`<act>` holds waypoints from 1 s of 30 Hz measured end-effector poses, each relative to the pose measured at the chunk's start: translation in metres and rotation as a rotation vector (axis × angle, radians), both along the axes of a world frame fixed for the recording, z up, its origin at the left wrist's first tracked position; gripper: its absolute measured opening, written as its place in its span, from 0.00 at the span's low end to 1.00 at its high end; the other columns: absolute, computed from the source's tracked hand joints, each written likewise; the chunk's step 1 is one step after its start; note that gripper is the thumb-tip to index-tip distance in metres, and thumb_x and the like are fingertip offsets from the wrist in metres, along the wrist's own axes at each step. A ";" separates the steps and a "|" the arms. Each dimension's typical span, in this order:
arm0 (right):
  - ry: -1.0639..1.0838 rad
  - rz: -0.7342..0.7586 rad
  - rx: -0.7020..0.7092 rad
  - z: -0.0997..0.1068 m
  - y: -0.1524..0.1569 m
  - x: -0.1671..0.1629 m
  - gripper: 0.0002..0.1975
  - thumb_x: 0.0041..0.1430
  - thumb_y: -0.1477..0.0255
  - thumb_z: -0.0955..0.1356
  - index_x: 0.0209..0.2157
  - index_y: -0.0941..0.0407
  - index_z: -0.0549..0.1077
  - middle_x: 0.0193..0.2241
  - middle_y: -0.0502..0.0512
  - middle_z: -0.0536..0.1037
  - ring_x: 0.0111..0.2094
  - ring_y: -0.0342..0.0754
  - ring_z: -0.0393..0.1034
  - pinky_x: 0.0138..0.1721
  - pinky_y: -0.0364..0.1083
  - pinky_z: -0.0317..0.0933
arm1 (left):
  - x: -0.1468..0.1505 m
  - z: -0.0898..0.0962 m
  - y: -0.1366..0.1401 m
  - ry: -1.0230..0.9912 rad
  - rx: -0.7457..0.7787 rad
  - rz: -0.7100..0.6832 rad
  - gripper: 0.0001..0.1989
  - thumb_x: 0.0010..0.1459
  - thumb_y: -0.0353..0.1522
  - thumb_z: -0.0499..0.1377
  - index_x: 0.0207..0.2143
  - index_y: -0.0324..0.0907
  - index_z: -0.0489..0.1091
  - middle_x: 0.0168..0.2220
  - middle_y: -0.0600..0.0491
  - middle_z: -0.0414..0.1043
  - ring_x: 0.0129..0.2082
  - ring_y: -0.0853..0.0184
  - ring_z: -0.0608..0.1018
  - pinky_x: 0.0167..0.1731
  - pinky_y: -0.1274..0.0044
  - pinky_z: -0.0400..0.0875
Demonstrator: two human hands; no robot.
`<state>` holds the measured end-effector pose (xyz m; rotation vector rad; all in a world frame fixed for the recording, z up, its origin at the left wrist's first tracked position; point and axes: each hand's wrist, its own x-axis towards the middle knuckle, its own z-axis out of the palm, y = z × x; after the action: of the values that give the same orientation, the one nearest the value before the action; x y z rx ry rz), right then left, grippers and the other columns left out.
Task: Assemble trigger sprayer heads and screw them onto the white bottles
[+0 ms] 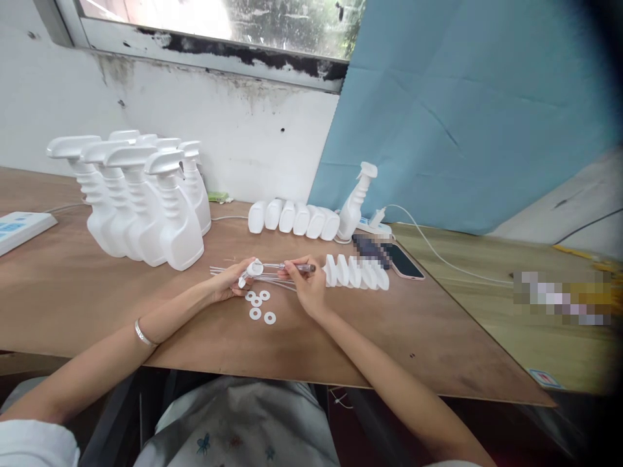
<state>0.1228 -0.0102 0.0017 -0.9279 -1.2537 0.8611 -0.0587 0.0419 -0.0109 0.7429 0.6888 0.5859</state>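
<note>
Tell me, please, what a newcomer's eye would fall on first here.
Probably the white spray bottles grouped on the left of the brown table, and the large blue cloth hanging at the upper right. Next, near the table's middle, the left hand holds a white spray head, and the right hand holds a slim tool pointing toward it. Flat white rings lie by the left hand.

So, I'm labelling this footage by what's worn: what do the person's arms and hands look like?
The left hand and right hand wear no gloves. A silvery bracelet circles the left forearm; the right forearm shows no band. A white sleeve covers the left arm higher up.
</note>
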 end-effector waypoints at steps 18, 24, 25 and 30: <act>0.141 0.115 -0.134 0.010 0.008 0.013 0.12 0.45 0.64 0.71 0.23 0.56 0.65 0.17 0.47 0.74 0.17 0.45 0.70 0.21 0.44 0.68 | -0.007 0.020 -0.008 0.326 0.285 -0.187 0.17 0.50 0.44 0.57 0.26 0.38 0.60 0.13 0.60 0.54 0.10 0.79 0.52 0.10 0.86 0.40; -0.005 0.108 -0.043 0.013 -0.002 0.011 0.12 0.47 0.63 0.69 0.26 0.56 0.65 0.19 0.48 0.75 0.21 0.45 0.72 0.25 0.45 0.70 | -0.006 0.020 -0.008 0.351 0.318 -0.173 0.17 0.50 0.44 0.57 0.26 0.38 0.62 0.13 0.59 0.55 0.10 0.79 0.52 0.10 0.85 0.39; -0.005 0.117 -0.042 0.013 -0.003 0.011 0.12 0.47 0.64 0.69 0.26 0.56 0.65 0.19 0.48 0.75 0.21 0.45 0.72 0.25 0.45 0.70 | -0.007 0.020 -0.008 0.338 0.316 -0.181 0.16 0.50 0.43 0.57 0.26 0.38 0.62 0.13 0.59 0.54 0.10 0.79 0.52 0.10 0.85 0.39; 0.158 0.119 -0.168 0.012 0.002 0.011 0.12 0.45 0.65 0.70 0.23 0.56 0.63 0.16 0.46 0.72 0.16 0.44 0.68 0.20 0.44 0.67 | -0.008 0.020 -0.007 0.294 0.259 -0.248 0.15 0.51 0.43 0.55 0.25 0.39 0.61 0.12 0.59 0.54 0.10 0.78 0.51 0.09 0.85 0.42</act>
<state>0.1334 -0.0078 0.0133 -0.9045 -1.1210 1.1261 -0.0671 0.0349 0.0087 1.1533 0.7847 0.3437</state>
